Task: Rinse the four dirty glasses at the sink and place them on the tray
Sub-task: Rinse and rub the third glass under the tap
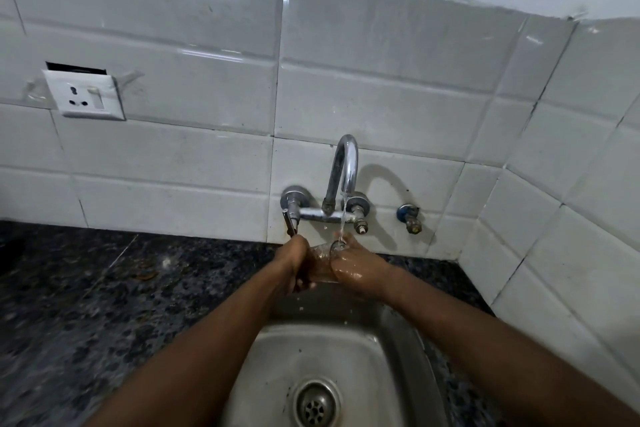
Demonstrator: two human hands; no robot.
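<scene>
- The clear drinking glass (323,258) is held in the air over the back edge of the stainless steel sink (391,354), tipped on a slant, with its rim under the thin stream of water (343,218).
- The left hand (294,263) has its grip closed round the base end, fingers curled under it. The right hand (355,269), wet and shiny, wraps the end near the rim, so both hands hold the one glass.
- To rinse well, I judge the mouth should face the stream so water fills and spills out. Then turn the glass so the outer wall is washed too. Wet glass is slippery, so a firm hold low over the basin is safer.
- The curved chrome tap (344,166) sits on the wall just behind the hands, and its left lever (289,222) hangs very close to the left knuckles. A sharp lift could knock glass on metal.
- A round steel drain (317,404) lies at the front of the basin.
- The dark speckled granite tabletop (104,288) runs left to the white tiled wall (207,156), which carries a white plug socket (85,95).
- A small blue-collared valve (410,217) sits right of the tap.
- The tray and the other glasses are out of view.
</scene>
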